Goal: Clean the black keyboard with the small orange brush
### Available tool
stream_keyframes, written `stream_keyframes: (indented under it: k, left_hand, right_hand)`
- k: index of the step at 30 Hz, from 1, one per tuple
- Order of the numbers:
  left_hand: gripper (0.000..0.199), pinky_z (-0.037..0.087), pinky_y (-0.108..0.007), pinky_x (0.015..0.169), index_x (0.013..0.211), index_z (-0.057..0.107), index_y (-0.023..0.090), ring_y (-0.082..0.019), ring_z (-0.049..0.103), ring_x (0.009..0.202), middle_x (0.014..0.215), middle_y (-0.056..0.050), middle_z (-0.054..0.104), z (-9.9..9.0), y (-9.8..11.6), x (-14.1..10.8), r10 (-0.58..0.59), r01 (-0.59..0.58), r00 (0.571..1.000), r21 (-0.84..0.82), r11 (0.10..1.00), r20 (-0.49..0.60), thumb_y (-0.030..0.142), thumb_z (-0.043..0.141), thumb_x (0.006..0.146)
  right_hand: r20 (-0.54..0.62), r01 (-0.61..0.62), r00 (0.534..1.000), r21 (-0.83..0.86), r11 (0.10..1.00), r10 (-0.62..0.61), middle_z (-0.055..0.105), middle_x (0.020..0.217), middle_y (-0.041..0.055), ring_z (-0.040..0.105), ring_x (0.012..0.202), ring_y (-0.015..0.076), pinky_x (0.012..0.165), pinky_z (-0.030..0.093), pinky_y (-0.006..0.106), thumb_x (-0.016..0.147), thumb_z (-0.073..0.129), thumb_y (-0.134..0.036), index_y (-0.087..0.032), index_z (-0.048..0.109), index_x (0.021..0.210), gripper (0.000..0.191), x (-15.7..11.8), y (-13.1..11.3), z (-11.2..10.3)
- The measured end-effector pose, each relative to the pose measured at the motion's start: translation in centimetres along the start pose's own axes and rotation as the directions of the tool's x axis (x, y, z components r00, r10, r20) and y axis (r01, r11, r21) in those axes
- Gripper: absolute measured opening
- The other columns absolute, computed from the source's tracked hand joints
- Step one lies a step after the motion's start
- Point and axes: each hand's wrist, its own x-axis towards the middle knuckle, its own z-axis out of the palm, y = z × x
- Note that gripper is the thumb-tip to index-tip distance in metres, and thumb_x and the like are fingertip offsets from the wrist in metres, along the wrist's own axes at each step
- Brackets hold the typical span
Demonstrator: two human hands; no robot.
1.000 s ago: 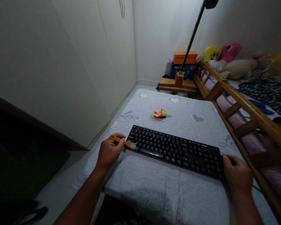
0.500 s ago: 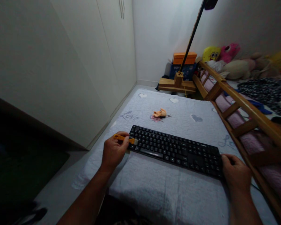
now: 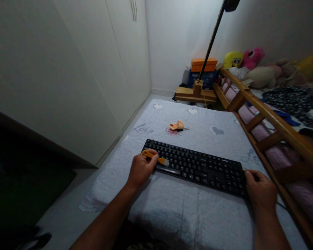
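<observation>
A black keyboard [image 3: 193,166] lies slantwise on a pale cloth with hearts and lettering. My left hand [image 3: 143,167] is closed around a small brush [image 3: 161,160] with an orange handle, held over the keyboard's left part. The pale bristles rest at the keys just above the space bar. At the keyboard's right end, my right hand [image 3: 261,189] grips the edge, thumb and index finger pinched on it. Beyond the keyboard lie a crumpled orange cloth [image 3: 176,125] and a thin metal tool [image 3: 185,129] partly under it.
The cloth-covered surface [image 3: 172,215] borders a white wardrobe [image 3: 101,86] on the left and a wooden bed rail [image 3: 271,121] on the right. Behind it stand a wooden lamp base [image 3: 197,93] and an orange box [image 3: 203,65]. Plush toys [image 3: 233,60] lie on the bed.
My left hand has slid the brush rightward across the keys, from the keyboard's left edge to just above the space bar. My right hand still holds the right end.
</observation>
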Motion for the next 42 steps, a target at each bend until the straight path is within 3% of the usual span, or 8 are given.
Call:
stream_keyframes:
  k: [11, 19, 23, 27, 31, 36, 42]
  left_hand:
    - [0.030, 0.052, -0.025, 0.065, 0.081, 0.072, 0.018, -0.020, 0.071, 0.069, 0.075, -0.005, 0.075, -5.6, -2.0, 1.6, 0.029, 0.006, 0.990, 0.251, 0.968, -0.137, 0.045, 0.058, 0.080]
    - [0.031, 0.051, -0.027, 0.066, 0.079, 0.074, 0.020, -0.020, 0.069, 0.063, 0.069, -0.004, 0.073, -7.7, -2.3, 1.8, 0.107, 0.041, 0.948, 0.450, 0.892, -0.299, 0.045, 0.057, 0.078]
    - [0.027, 0.052, -0.026, 0.066, 0.080, 0.073, 0.019, -0.019, 0.069, 0.066, 0.074, -0.004, 0.073, -7.0, -2.3, 1.7, 0.099, -0.004, 0.949, 0.304, 0.953, -0.298, 0.043, 0.060, 0.080]
    - [0.026, 0.053, -0.025, 0.066, 0.080, 0.071, 0.017, -0.018, 0.069, 0.070, 0.077, -0.004, 0.072, -4.3, -1.4, 1.1, 0.007, -0.011, 0.990, -0.026, 1.000, -0.143, 0.043, 0.066, 0.080]
    - [0.025, 0.052, -0.025, 0.063, 0.081, 0.071, 0.016, -0.017, 0.067, 0.068, 0.074, -0.003, 0.069, -1.4, -0.4, 0.5, -0.030, 0.023, 0.999, -0.161, 0.987, -0.039, 0.041, 0.069, 0.079]
    - [0.024, 0.051, -0.025, 0.064, 0.081, 0.071, 0.016, -0.018, 0.067, 0.068, 0.074, -0.003, 0.070, 0.4, 0.1, 0.6, -0.019, 0.025, 0.999, -0.131, 0.991, 0.045, 0.040, 0.067, 0.081]
    - [0.026, 0.050, -0.026, 0.062, 0.081, 0.072, 0.017, -0.019, 0.067, 0.064, 0.071, -0.003, 0.071, -0.6, -0.3, 0.9, -0.011, 0.011, 1.000, 0.051, 0.999, -0.001, 0.041, 0.061, 0.081]
  right_hand:
    - [0.000, -0.010, 1.000, -0.009, 1.000, 0.010, 0.072, 0.086, 0.0120, 0.064, 0.081, 0.0296, 0.079, 0.047, 0.041, 0.070, 0.052, -0.049, -0.018, 0.071, 0.083, 0.039, 0.1, 0.0, 0.1]
    - [-0.010, 0.013, 1.000, -0.003, 1.000, -0.013, 0.073, 0.085, 0.0119, 0.064, 0.082, 0.0300, 0.077, 0.046, 0.040, 0.070, 0.052, -0.049, -0.018, 0.070, 0.081, 0.038, 0.3, 0.6, 0.3]
    - [-0.005, 0.009, 1.000, -0.009, 1.000, -0.009, 0.072, 0.086, 0.0121, 0.064, 0.081, 0.0300, 0.078, 0.046, 0.040, 0.070, 0.052, -0.050, -0.019, 0.069, 0.081, 0.037, 0.2, 0.5, 0.2]
    - [0.002, 0.016, 1.000, -0.010, 1.000, -0.016, 0.072, 0.086, 0.0120, 0.064, 0.083, 0.0305, 0.078, 0.046, 0.040, 0.071, 0.052, -0.050, -0.019, 0.069, 0.082, 0.037, 0.2, 0.3, 0.1]
    - [0.006, -0.003, 1.000, -0.020, 1.000, 0.003, 0.071, 0.083, 0.0113, 0.064, 0.082, 0.0305, 0.077, 0.046, 0.040, 0.070, 0.052, -0.049, -0.019, 0.070, 0.082, 0.038, 0.1, 0.2, 0.0]
    - [-0.010, 0.001, 1.000, -0.017, 1.000, -0.001, 0.071, 0.081, 0.0113, 0.064, 0.081, 0.0304, 0.076, 0.046, 0.040, 0.070, 0.053, -0.050, -0.018, 0.071, 0.082, 0.039, 0.1, 0.2, 0.1]
    - [-0.007, 0.013, 1.000, 0.004, 1.000, -0.013, 0.072, 0.082, 0.0111, 0.063, 0.079, 0.0289, 0.076, 0.047, 0.040, 0.070, 0.052, -0.049, -0.018, 0.070, 0.080, 0.037, 0.1, 0.1, 0.0]
